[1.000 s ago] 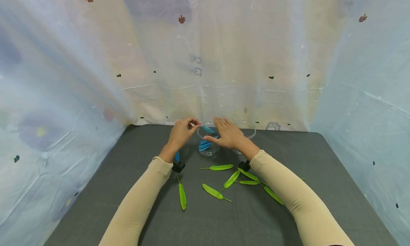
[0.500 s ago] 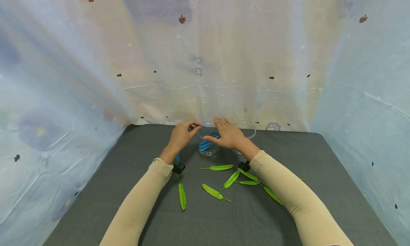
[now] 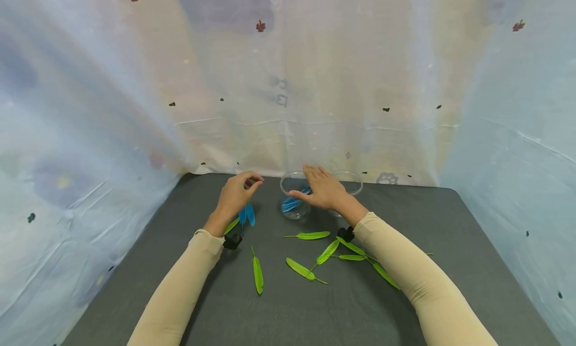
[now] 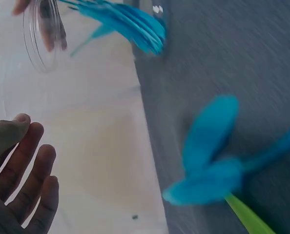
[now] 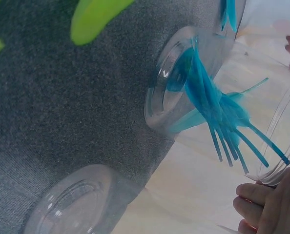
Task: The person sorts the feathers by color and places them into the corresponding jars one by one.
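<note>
The left hand (image 3: 236,193) is hanging apart left of a clear, see-through cylindrical jar (image 3: 295,216), its fingers loosely curving, thumb close to forefinger, with nothing showing between them. The right hand (image 3: 325,188) is lying palm-down over the jar's right side, fingers extending, thumb reaching along the near rim; whether it is pressing firmly, I cannot tell. A bundle of slim bright-blue feathers (image 3: 291,204) is standing at a slant inside the jar, vanes toward the base, bare quills pointing up toward the mouth on the right. More loose blue feathers (image 3: 250,215) are lying on the table near the left wrist.

The feathers are probably handling as nearly weightless, soft and easily ruffled along the vane, stiffer at the quill, so the quill would be the place to pinch. The jar is likely light, smooth and rather slippery, best steadied at its rim. A second clear round jar (image 5: 69,195) is standing to its right. Narrow lime-green feathers (image 3: 257,275) are scattering across the near side of the dark-grey, fine-woven tablecloth (image 3: 279,311).
</note>
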Demonstrator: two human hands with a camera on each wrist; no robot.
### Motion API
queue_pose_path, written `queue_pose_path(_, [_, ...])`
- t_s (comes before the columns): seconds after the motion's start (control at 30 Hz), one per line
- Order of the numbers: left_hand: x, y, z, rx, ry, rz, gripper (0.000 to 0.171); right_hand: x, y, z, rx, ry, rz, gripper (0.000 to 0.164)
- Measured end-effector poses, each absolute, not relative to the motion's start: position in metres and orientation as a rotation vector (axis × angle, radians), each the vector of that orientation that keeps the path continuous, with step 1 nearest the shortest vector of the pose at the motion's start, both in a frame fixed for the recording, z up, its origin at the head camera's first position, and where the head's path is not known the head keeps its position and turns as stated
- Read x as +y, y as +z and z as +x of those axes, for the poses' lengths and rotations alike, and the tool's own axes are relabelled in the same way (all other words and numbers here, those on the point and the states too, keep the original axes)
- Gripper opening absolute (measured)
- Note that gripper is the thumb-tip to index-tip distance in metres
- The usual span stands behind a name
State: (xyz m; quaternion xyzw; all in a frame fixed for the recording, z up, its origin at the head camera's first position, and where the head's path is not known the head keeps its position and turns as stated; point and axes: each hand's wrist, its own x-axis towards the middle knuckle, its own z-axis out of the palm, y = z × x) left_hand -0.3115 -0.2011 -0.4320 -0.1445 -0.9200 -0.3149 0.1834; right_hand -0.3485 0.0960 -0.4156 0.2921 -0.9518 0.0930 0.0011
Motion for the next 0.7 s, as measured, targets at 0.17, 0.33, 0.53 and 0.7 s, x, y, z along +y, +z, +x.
queue_pose_path(0.17, [-0.218, -0.439, -0.307, -2.66, -0.865, -0.402, 0.019, 0.098, -0.415, -0.348, -2.992, 0.276, 0.926, 0.108])
queue_pose_path(0.33, [-0.234, -0.447, -0.302, -2.781, -0.83, -0.471, 0.018, 0.098, -0.416, -0.348, -2.985, 0.296, 0.949, 0.107])
queue_pose_path(0.53, [-0.249, -0.451, -0.296, -2.947, -0.757, -0.59, 0.013, 0.098, -0.415, -0.348, -2.987, 0.304, 0.944, 0.108])
queue_pose_path(0.7, [-0.258, -0.457, -0.292, -3.041, -0.712, -0.667, 0.01, 0.098, -0.415, -0.348, -2.987, 0.306, 0.943, 0.107])
